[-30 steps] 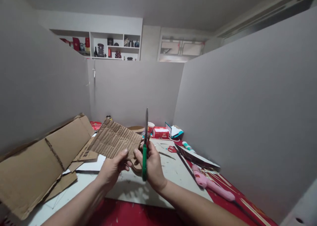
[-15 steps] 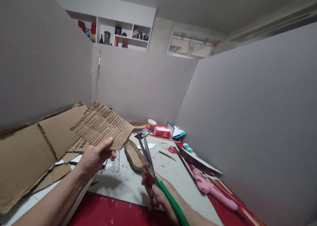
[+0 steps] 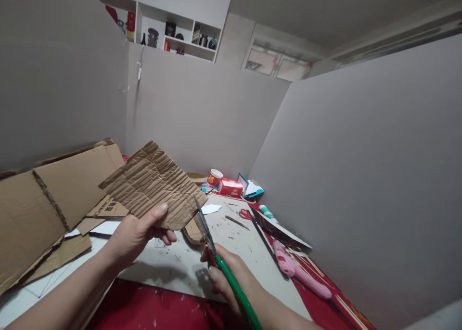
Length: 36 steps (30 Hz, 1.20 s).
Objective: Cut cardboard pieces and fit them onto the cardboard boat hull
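My left hand (image 3: 144, 231) pinches the lower edge of a corrugated cardboard piece (image 3: 155, 183), thumb on top, holding it up above the table. My right hand (image 3: 227, 272) is wrapped round a pair of scissors (image 3: 206, 226) with green and red handles. The blades point up and away, their tips at the right corner of the cardboard piece. Whether the blades grip the edge I cannot tell. Below them a curved cardboard strip (image 3: 193, 231) lies on the white board (image 3: 173, 267), partly hidden by the held piece.
Large cardboard sheets (image 3: 83, 180) lean at the left. On the right lie a pink glue gun (image 3: 299, 274), red-handled scissors (image 3: 245, 215) and thin wooden sticks (image 3: 346, 308). A paper cup (image 3: 214, 177) and a red box (image 3: 231, 187) stand at the back. Grey partitions (image 3: 187, 108) surround the table.
The cardboard piece has moved right and turned slightly, and the scissors' blades have closed together somewhat, their tips now at its right corner. The view has shifted a little.
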Available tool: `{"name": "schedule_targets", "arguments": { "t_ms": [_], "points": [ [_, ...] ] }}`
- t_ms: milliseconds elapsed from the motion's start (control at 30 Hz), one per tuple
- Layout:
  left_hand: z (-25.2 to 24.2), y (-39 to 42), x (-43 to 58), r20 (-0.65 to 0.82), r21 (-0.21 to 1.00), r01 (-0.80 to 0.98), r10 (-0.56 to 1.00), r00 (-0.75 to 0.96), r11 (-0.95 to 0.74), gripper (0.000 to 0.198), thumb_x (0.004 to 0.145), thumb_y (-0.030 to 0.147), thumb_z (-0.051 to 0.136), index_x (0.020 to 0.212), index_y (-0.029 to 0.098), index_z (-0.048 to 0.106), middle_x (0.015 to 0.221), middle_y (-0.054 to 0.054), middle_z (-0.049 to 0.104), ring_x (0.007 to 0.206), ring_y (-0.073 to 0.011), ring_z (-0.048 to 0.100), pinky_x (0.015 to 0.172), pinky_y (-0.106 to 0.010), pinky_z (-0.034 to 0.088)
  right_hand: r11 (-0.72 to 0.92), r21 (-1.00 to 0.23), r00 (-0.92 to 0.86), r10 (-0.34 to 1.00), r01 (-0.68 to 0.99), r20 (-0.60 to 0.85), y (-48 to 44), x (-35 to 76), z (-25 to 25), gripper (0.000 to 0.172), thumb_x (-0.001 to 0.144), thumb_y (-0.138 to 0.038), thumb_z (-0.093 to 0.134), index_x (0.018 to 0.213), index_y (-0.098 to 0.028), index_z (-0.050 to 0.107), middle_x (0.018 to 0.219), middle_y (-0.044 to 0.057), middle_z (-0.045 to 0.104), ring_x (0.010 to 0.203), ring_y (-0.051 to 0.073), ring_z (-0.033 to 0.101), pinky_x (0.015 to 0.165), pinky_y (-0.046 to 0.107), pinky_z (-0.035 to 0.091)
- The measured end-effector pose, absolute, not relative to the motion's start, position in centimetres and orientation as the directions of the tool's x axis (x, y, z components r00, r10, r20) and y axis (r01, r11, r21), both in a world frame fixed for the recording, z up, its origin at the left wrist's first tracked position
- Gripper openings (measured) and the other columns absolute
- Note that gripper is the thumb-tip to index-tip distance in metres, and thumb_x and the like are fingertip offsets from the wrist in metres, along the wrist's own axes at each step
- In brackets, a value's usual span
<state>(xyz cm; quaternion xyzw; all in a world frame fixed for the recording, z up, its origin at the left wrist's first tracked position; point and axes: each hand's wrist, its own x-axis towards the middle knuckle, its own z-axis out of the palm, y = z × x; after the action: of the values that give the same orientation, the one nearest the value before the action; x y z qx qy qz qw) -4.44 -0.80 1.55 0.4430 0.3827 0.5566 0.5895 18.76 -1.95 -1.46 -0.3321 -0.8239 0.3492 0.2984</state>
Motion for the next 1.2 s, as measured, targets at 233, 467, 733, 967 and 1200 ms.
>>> {"name": "schedule_targets", "arguments": {
  "t_ms": [233, 467, 733, 967, 1200],
  "points": [
    [1.3, -1.1, -4.3, 0.044, 0.991, -0.126, 0.998, 0.046, -0.038, 0.046, 0.078, 0.054, 0.062, 0.056, 0.014, 0.07, 0.053, -0.01, 0.07, 0.057, -0.0214, 0.064, 0.06, -0.029, 0.046, 0.547, -0.744, -0.585, 0.767, 0.383, 0.263, -1.8, 18.8, -1.6, 0.032, 0.093, -0.048, 0.04, 0.096, -0.018, 0.049, 0.077, 0.0, 0.051, 0.066, 0.014, 0.042, 0.064, 0.026, 0.041],
    [1.0, -1.4, -3.6, 0.023, 0.989, -0.146, 0.999, 0.024, -0.019, 0.044, 0.076, 0.053, 0.065, 0.059, 0.013, 0.072, 0.056, -0.012, 0.072, 0.057, -0.021, 0.065, 0.065, -0.028, 0.049, 0.578, -0.718, -0.595, 0.752, 0.388, 0.284, -1.7, 18.9, -1.0, 0.03, 0.091, -0.044, 0.046, 0.103, -0.018, 0.053, 0.087, 0.005, 0.06, 0.075, 0.018, 0.051, 0.07, 0.028, 0.044],
    [0.7, -1.3, -3.4, 0.04, 0.99, -0.139, 0.998, 0.04, -0.034, 0.046, 0.078, 0.054, 0.062, 0.063, 0.012, 0.073, 0.062, -0.012, 0.073, 0.061, -0.0219, 0.066, 0.068, -0.031, 0.051, 0.599, -0.68, -0.551, 0.766, 0.423, 0.332, -1.4, 18.9, -1.8, 0.035, 0.091, -0.048, 0.043, 0.096, -0.016, 0.058, 0.072, 0.003, 0.06, 0.066, 0.017, 0.051, 0.066, 0.027, 0.045],
    [1.2, -1.9, -3.0, 0.007, 0.997, -0.078, 1.0, -0.012, -0.008, 0.048, 0.078, 0.052, 0.061, 0.052, 0.013, 0.073, 0.058, -0.012, 0.071, 0.06, -0.0214, 0.064, 0.07, -0.029, 0.05, 0.591, -0.683, -0.509, 0.783, 0.429, 0.358, -0.9, 19.2, -2.9, 0.032, 0.089, -0.046, 0.049, 0.09, -0.017, 0.062, 0.068, 0.001, 0.058, 0.063, 0.015, 0.047, 0.064, 0.025, 0.046],
    [1.0, -1.7, -2.8, 0.006, 0.993, -0.12, 1.0, -0.019, -0.008, 0.048, 0.076, 0.054, 0.063, 0.053, 0.013, 0.073, 0.056, -0.012, 0.07, 0.058, -0.0223, 0.063, 0.068, -0.031, 0.05, 0.529, -0.769, -0.528, 0.794, 0.359, 0.3, -1.4, 18.9, -2.5, 0.037, 0.092, -0.047, 0.042, 0.083, -0.015, 0.059, 0.069, 0.001, 0.05, 0.062, 0.013, 0.039, 0.059, 0.024, 0.041]
  ]
}}
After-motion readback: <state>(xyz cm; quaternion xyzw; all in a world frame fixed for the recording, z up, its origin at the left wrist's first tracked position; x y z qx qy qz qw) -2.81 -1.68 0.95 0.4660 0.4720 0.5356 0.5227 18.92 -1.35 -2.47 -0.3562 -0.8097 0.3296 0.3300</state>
